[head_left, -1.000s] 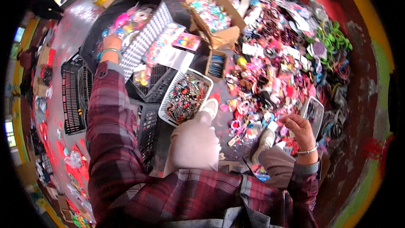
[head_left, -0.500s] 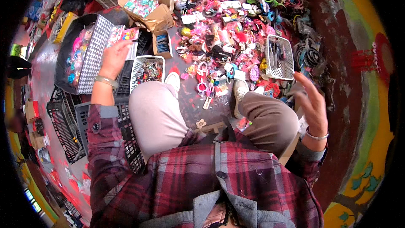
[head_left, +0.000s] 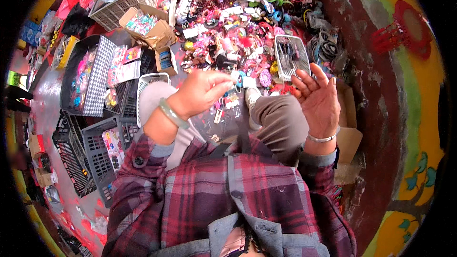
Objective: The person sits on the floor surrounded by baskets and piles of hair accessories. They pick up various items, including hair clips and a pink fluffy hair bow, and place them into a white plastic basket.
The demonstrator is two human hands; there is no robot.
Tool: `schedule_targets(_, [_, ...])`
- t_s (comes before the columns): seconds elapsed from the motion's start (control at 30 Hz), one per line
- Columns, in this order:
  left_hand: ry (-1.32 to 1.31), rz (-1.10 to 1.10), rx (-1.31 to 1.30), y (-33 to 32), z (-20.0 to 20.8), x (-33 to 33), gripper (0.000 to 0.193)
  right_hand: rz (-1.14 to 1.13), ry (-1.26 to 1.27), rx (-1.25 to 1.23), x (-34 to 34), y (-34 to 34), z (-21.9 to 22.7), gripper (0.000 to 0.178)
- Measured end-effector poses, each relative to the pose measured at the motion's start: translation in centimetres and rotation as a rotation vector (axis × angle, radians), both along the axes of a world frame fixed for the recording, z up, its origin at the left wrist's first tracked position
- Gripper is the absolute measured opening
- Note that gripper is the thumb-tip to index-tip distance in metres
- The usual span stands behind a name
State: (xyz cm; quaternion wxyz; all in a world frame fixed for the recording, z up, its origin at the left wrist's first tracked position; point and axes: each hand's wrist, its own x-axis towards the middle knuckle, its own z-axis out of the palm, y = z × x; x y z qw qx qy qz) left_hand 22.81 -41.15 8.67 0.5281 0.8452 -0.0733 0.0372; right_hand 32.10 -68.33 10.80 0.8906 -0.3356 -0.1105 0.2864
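Note:
My left hand (head_left: 200, 93), a pale green bangle at its wrist, hangs above my left knee with thumb and fingers drawn together. Whether a small thing sits between the fingertips I cannot make out. My right hand (head_left: 320, 102), with a silver bangle, is raised over my right knee, palm turned up and inward, fingers parted and slightly curled, nothing in it. Just beyond it stands a white basket (head_left: 281, 72) holding dark thin pieces. Past both hands spreads a heap of colourful hair accessories (head_left: 238, 43) on the floor.
Left of my knees stand a houndstooth-patterned box (head_left: 97, 76), a grey plastic crate (head_left: 97, 150) with a card of small items, and a white basket (head_left: 143, 85) partly behind my knee. Cardboard boxes (head_left: 154, 35) lie beyond. An opened carton (head_left: 350, 140) is right of my right hand.
My left hand has moved right, from beside the houndstooth box to above my knee. My right hand has shifted left, palm turning up. A card of small items now shows in the grey crate.

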Motion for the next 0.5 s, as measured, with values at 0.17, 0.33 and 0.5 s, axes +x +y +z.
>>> schedule_targets(0.17, [-0.033, 0.175, -0.162, 1.8, -0.6, 0.0, 0.019, -0.158, 0.004, -0.214, -0.9, -0.7, -0.8, 0.036])
schedule_targets(0.33, [-0.062, 0.307, -0.341, 4.9, 2.1, 1.2, 0.026, -0.002, -0.001, -0.154, -0.1, 1.3, -1.8, 0.034])
schedule_targets(0.5, [-0.100, 0.427, -0.788, 9.8, 0.0, 3.1, 0.020, 0.110, -0.033, -0.162, 3.3, 7.3, -1.8, 0.037])
